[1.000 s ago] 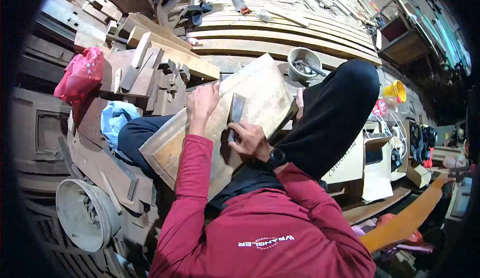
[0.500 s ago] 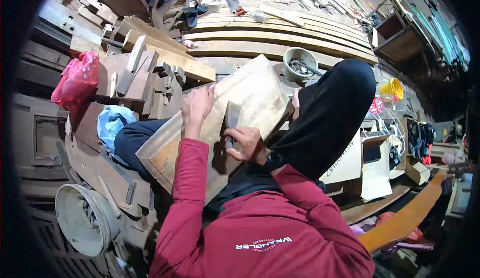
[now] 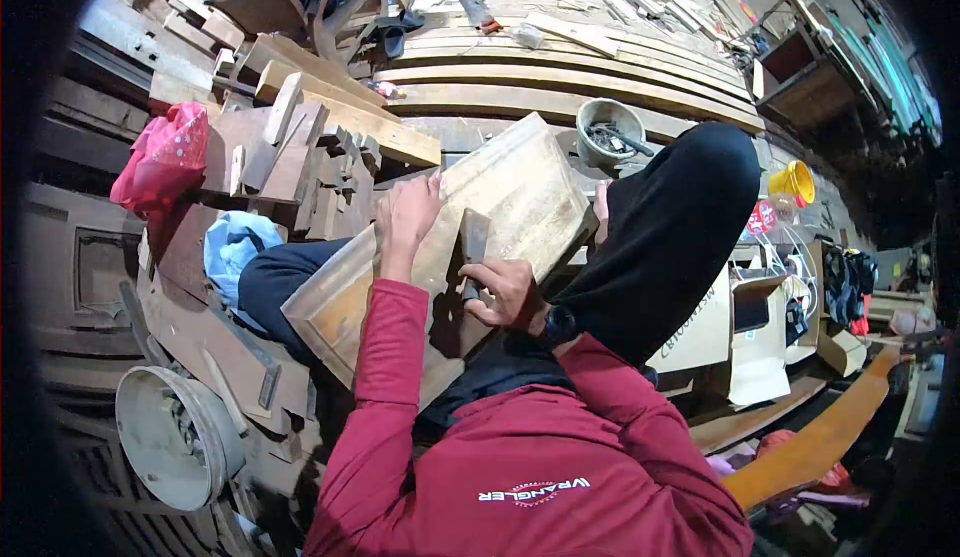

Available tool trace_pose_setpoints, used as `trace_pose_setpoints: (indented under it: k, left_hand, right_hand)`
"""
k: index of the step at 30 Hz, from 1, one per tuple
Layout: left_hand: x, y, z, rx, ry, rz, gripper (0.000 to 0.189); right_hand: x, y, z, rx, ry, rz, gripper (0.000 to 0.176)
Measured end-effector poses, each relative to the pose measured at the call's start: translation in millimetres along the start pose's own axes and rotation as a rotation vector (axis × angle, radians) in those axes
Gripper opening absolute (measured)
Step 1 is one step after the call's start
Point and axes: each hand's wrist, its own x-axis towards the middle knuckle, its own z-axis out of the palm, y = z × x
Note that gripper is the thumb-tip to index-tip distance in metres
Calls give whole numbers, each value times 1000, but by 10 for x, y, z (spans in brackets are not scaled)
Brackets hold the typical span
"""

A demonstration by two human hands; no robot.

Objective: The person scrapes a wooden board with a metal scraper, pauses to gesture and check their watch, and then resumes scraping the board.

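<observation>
A pale wooden panel with bevelled borders lies slanted across my lap. My left hand is closed over its upper left edge. In my right hand is a scraper with a flat grey blade that widens toward its end. My fingers wrap its handle, and the blade points away from me over the panel's face. A dark patch of shadow falls on the wood beside the tool.
A bucket of scraps stands beyond my raised knee. On the left are wood offcuts, a pink bag and a whitish bucket. Cardboard boxes sit at right. Long planks lie ahead.
The whole view has shifted slightly, so everything sits a little farther right. The scraper's blade looks darker now. Both hands keep their holds.
</observation>
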Motion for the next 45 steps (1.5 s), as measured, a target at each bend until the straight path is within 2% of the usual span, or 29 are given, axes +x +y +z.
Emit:
trace_pose_setpoints:
  k: [3, 6, 10, 15, 19, 23, 27, 31, 34, 35, 39, 42, 45]
  left_hand:
    - [-19, -7, 13, -10, 47, 29, 60]
    - [25, -10, 13, 17, -29, -20, 49]
    - [-18, 4, -28, -6, -32, 2, 49]
    - [16, -16, 57, -36, 48, 30, 51]
    - [-32, -1, 10, -35, 38, 4, 52]
    - [-23, 20, -32, -34, 29, 29, 53]
    - [-32, 11, -29, -24, 30, 30, 53]
    - [-12, -11, 0, -38, 36, 47, 52]
    - [-51, 13, -33, -48, 45, 31, 52]
    - [-29, -2, -4, -40, 45, 32, 53]
    - [-28, 27, -41, -34, 43, 44, 53]
    - [-57, 30, -55, -27, 37, 34, 52]
    - [-42, 21, -58, -42, 42, 43, 52]
  right_hand:
    - [40, 25, 111, -50, -10, 53, 49]
    - [-17, 43, 34, -15, -10, -5, 51]
    - [-11, 3, 70, -25, -14, 17, 51]
    - [8, -75, -108, 89, -9, -97, 46]
    - [47, 3, 55, -56, -32, 19, 46]
    - [-1, -24, -73, 100, -68, -103, 50]
    - [62, -1, 63, -22, -5, 13, 48]
    - [-19, -3, -52, 72, -34, -97, 50]
    - [33, -7, 29, 27, -50, 35, 47]
    - [30, 60, 111, -14, -2, 11, 46]
    - [-6, -10, -56, 102, -21, -96, 47]
    - [51, -40, 32, 41, -36, 41, 49]
    - [7, 8, 35, 37, -48, -1, 51]
